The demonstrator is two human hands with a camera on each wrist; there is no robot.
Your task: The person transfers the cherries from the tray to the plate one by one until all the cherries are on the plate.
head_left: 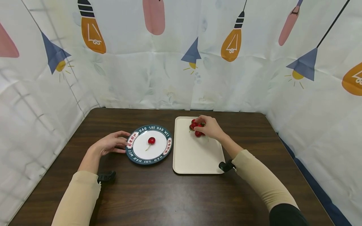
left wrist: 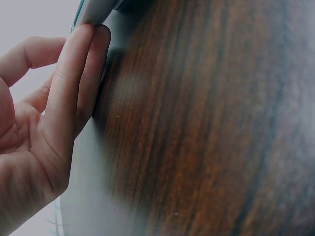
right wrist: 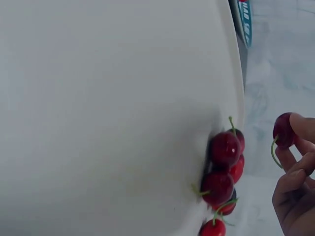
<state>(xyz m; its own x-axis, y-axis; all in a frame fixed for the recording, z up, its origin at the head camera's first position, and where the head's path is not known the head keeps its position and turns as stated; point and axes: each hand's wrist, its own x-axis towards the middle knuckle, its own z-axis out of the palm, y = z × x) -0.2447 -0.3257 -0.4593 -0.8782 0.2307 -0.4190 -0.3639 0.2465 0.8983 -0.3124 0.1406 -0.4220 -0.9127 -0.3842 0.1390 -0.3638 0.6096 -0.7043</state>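
Observation:
My right hand pinches a dark red cherry with a thin green stem, raised over the far part of a cream tray. Below it, several cherries lie clustered on the tray. At the left, my left hand rests its fingertips against the left rim of a round plate with a blue lettered border. The left wrist view shows the extended fingers touching the plate's edge. One red cherry with its stem sits in the plate's white centre.
Plate and tray stand side by side on a dark wood-grain table, a narrow gap between them. Behind and at both sides hangs a white curtain printed with lamps and bulbs.

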